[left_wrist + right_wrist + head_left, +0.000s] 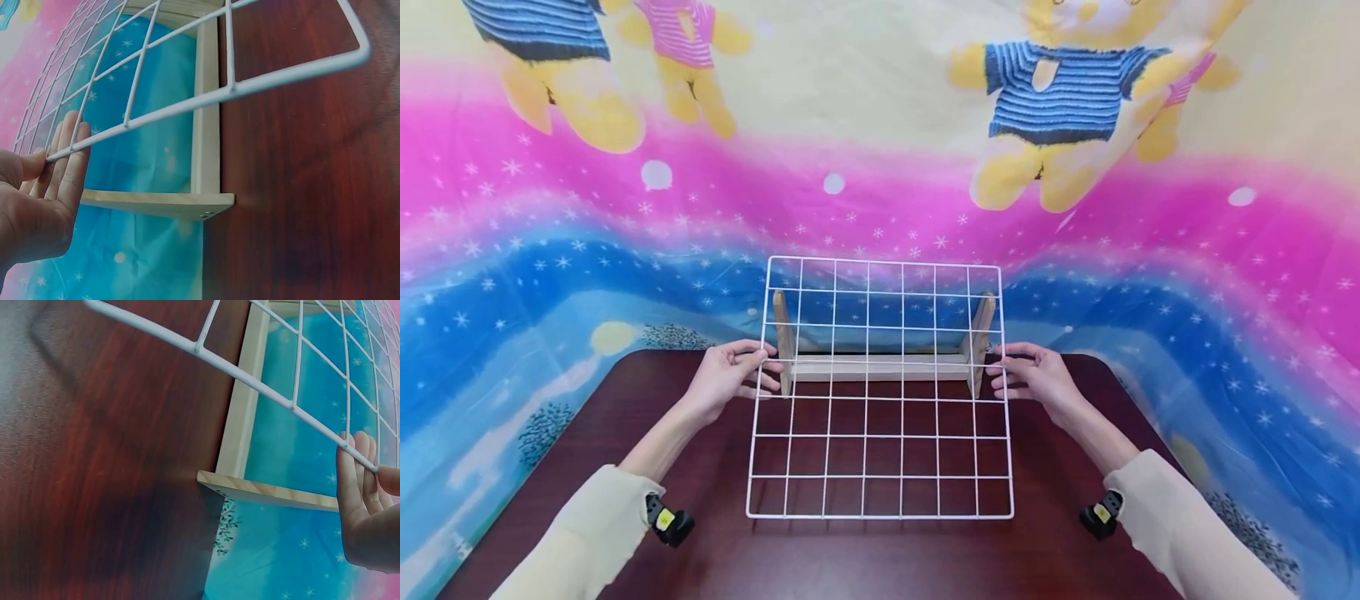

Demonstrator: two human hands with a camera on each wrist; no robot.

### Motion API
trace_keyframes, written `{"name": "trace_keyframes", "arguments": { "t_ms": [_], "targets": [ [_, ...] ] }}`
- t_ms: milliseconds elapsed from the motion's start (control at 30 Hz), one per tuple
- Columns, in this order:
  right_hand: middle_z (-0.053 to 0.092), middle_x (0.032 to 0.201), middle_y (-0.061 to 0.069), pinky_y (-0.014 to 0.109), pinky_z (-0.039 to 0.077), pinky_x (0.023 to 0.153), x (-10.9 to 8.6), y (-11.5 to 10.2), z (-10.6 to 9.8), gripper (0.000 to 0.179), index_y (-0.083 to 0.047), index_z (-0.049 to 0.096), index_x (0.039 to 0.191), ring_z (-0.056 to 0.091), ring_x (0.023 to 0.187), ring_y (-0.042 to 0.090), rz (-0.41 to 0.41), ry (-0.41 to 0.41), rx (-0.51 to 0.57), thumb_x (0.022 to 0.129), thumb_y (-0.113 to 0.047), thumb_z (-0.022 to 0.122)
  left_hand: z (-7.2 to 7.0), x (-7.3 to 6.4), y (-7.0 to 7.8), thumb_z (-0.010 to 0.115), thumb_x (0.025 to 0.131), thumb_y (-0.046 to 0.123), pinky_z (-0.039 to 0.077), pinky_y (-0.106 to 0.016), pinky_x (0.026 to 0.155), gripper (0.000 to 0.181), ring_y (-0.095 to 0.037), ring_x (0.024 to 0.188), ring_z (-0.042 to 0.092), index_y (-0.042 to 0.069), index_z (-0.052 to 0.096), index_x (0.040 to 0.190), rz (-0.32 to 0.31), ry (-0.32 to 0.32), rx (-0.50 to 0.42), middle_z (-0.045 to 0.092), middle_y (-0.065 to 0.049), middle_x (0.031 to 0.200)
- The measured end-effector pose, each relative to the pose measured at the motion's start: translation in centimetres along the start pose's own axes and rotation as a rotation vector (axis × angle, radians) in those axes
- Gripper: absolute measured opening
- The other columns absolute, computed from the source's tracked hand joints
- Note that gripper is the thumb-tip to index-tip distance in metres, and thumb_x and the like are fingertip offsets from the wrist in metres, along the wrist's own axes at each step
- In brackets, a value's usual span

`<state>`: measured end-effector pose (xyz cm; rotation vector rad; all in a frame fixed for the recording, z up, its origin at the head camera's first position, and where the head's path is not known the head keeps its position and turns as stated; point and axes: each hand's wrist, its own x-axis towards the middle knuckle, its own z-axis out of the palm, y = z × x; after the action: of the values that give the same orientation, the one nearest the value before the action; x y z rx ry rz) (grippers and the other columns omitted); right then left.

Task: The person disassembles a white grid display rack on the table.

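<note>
Before the wooden stand (883, 372), I observe the wire grid (866, 397), its side edges pinched by the left hand (730, 375) and the right hand (1037, 377), and advise holding both grips level.

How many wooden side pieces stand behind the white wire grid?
2: the left side piece is near the left hand, the right side piece near the right hand; a wooden crossbar runs between them.
</note>
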<state>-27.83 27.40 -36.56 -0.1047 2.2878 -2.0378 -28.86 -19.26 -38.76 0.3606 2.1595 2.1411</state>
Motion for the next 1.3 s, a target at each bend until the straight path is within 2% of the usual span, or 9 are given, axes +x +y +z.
{"name": "trace_keyframes", "arguments": {
  "t_ms": [100,233,333,400,600,1000,1300],
  "targets": [
    [0.072,0.095,0.014,0.044,0.057,0.077,-0.3,0.5,0.0,0.038,0.010,0.045,0.133,0.071,0.077,0.022,0.005,-0.012,0.000,0.101,-0.009,0.051,0.0,-0.2,-0.5,0.054,0.100,0.012,0.058,-0.046,0.068,0.027,-0.025,0.072,0.071,-0.009,0.056,0.116,-0.011,0.008,-0.004,0.067,-0.029,0.102],
    [0.070,0.099,0.021,0.046,0.056,0.077,-0.8,1.1,0.1,0.035,0.009,0.047,0.131,0.071,0.078,0.024,0.010,-0.035,-0.005,0.100,-0.007,0.052,-0.1,-0.7,-1.0,0.057,0.099,0.013,0.058,-0.046,0.066,0.026,-0.026,0.071,0.071,-0.009,0.057,0.113,-0.022,0.018,-0.007,0.070,-0.024,0.095],
    [0.070,0.097,0.020,0.045,0.057,0.076,-1.0,1.4,0.1,0.035,0.010,0.047,0.129,0.071,0.078,0.025,0.003,-0.054,-0.012,0.099,-0.007,0.054,-0.2,-1.1,-1.2,0.058,0.098,0.013,0.058,-0.046,0.067,0.025,-0.027,0.071,0.071,-0.009,0.057,0.111,-0.032,0.013,-0.008,0.071,-0.021,0.092],
    [0.070,0.096,0.018,0.044,0.057,0.075,-1.2,1.6,0.1,0.036,0.010,0.046,0.128,0.070,0.078,0.024,0.000,-0.070,-0.013,0.098,-0.006,0.056,-0.1,-1.2,-1.3,0.058,0.098,0.013,0.058,-0.047,0.067,0.025,-0.027,0.071,0.071,-0.009,0.057,0.110,-0.042,0.007,-0.016,0.070,-0.022,0.092],
    [0.069,0.098,0.023,0.041,0.058,0.073,-1.5,2.5,-0.1,0.039,0.013,0.042,0.130,0.070,0.077,0.023,0.008,-0.105,-0.018,0.095,0.003,0.056,0.1,-1.7,-2.0,0.057,0.098,0.013,0.058,-0.047,0.066,0.023,-0.026,0.070,0.071,-0.008,0.057,0.109,-0.069,-0.013,-0.013,0.069,-0.025,0.093],
    [0.069,0.097,0.022,0.044,0.058,0.073,-2.3,4.0,0.3,0.040,0.014,0.040,0.131,0.070,0.079,0.027,0.051,-0.112,-0.053,0.095,0.005,0.053,0.5,-2.8,-4.1,0.054,0.099,0.005,0.059,-0.043,0.062,0.031,-0.023,0.064,0.070,-0.014,0.051,0.123,-0.091,0.025,0.003,0.069,-0.025,0.090],
    [0.070,0.093,0.018,0.047,0.058,0.073,-2.9,4.9,0.5,0.040,0.014,0.039,0.132,0.070,0.077,0.025,0.098,-0.110,-0.066,0.096,0.004,0.052,0.8,-3.9,-4.6,0.047,0.100,0.002,0.059,-0.044,0.062,0.037,-0.022,0.064,0.069,-0.018,0.042,0.131,-0.093,-0.016,0.029,0.067,-0.029,0.096]
  ]
}}
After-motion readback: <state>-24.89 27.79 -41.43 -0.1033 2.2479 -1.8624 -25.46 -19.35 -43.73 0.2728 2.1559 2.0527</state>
